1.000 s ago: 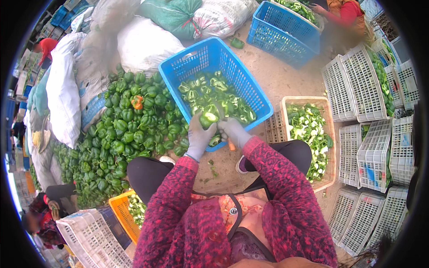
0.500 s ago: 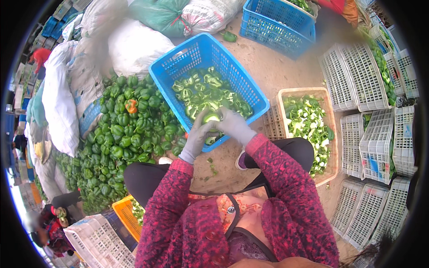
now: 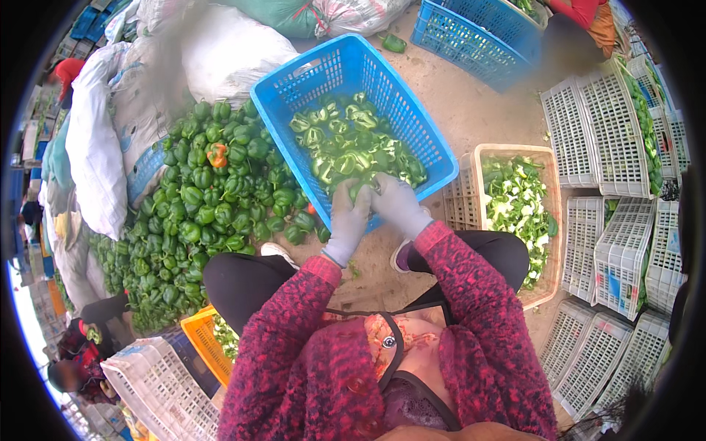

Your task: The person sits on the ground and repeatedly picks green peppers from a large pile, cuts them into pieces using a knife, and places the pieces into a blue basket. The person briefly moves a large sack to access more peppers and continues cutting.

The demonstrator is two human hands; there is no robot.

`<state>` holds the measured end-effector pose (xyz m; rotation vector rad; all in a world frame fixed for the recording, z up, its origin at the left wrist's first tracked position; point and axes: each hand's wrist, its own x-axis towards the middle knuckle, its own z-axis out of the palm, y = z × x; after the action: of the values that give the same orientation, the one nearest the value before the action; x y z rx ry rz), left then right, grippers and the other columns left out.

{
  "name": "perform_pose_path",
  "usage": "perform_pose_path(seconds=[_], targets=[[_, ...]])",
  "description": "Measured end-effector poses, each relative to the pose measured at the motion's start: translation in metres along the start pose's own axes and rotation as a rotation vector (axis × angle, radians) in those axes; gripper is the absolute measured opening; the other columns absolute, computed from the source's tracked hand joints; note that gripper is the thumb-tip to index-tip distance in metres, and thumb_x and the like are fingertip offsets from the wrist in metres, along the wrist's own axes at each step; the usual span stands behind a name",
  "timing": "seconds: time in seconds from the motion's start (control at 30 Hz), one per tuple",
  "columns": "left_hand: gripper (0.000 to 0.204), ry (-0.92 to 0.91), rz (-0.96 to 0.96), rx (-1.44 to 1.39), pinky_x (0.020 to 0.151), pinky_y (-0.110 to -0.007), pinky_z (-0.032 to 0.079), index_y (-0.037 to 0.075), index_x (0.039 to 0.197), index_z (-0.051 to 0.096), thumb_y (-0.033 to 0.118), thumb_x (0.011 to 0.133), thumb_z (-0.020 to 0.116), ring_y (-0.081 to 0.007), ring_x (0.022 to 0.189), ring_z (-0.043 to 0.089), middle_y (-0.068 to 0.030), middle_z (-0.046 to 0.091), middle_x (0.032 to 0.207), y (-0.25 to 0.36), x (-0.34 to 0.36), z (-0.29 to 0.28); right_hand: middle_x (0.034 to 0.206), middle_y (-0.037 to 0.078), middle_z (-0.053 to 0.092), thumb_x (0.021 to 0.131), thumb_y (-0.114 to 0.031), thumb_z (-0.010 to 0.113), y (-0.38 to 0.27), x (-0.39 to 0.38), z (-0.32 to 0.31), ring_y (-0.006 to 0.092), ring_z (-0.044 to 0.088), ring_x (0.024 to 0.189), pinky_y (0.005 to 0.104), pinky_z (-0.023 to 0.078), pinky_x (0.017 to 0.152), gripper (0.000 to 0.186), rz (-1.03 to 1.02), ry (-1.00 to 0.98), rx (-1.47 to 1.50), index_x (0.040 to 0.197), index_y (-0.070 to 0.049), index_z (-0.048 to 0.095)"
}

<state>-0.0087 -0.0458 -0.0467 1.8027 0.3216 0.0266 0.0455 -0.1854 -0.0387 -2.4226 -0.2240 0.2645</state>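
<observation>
Both my hands, in grey gloves, meet above the near rim of a blue plastic crate [image 3: 401, 103]. A green bell pepper [image 3: 358, 190] is held between them, mostly covered by the fingers. My left hand [image 3: 348, 219] closes on its left side, and my right hand [image 3: 398, 206] grips it from the right with bent fingers. Whether a blade is in either hand cannot be made out. Inside the crate lie opened, hollowed green peppers [image 3: 344, 140] with pale inner walls showing.
Whole green peppers [image 3: 195, 213] are heaped at the left, beside white sacks [image 3: 232, 55]. To my right stands a tan crate [image 3: 557, 220] of pale and green trimmings [image 3: 511, 209]. Stacked white crates [image 3: 618, 250] line the far right. Another person [image 3: 586, 18] is at the upper right.
The pale cut face of the pepper showed between my hands before; now mostly its green skin shows. My fingers have shifted around it. The whole view has moved slightly.
</observation>
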Motion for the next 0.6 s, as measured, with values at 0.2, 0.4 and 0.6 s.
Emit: perform_pose_path(seconds=[0.2, 0.4, 0.6], targets=[[0.040, -0.035, -0.085, -0.310, 0.089, -0.033, 0.053, -0.001, 0.128, 0.057, 0.031, 0.104, 0.060, -0.0198, 0.102, 0.063, -0.0116, 0.063, 0.116, -0.006, 0.013, -0.011, 0.083, 0.007, 0.068, 0.093, -0.028, 0.067, -0.006, 0.004, -0.013, 0.0158, 0.060, 0.056, 0.0315, 0.048, 0.053, 0.025, 0.438, -0.117, 0.905, 0.101, -0.004, 0.066], [0.052, -0.081, -0.261, -0.391, 0.099, -0.037, 0.051, -0.001, 0.136, 0.055, 0.042, 0.106, 0.053, -0.0243, 0.111, 0.064, -0.0152, 0.061, 0.127, -0.007, 0.035, -0.017, 0.088, 0.002, 0.066, 0.099, -0.029, 0.062, -0.004, -0.008, -0.126, 0.0078, 0.055, 0.063, 0.0229, 0.046, 0.057, 0.026, 0.253, 0.346, 1.022, 0.105, -0.004, 0.066], [0.037, 0.383, 0.417, 0.224, 0.108, -0.043, 0.044, 0.002, 0.130, 0.062, 0.025, 0.102, 0.062, -0.0364, 0.125, 0.057, -0.0213, 0.062, 0.132, -0.053, 0.050, -0.079, 0.079, -0.002, 0.061, 0.098, -0.023, 0.065, 0.106, -0.094, -0.295, 0.0052, 0.042, 0.045, 0.0235, 0.034, 0.041, 0.028, 0.525, 0.262, 0.078, 0.114, 0.001, 0.067]])
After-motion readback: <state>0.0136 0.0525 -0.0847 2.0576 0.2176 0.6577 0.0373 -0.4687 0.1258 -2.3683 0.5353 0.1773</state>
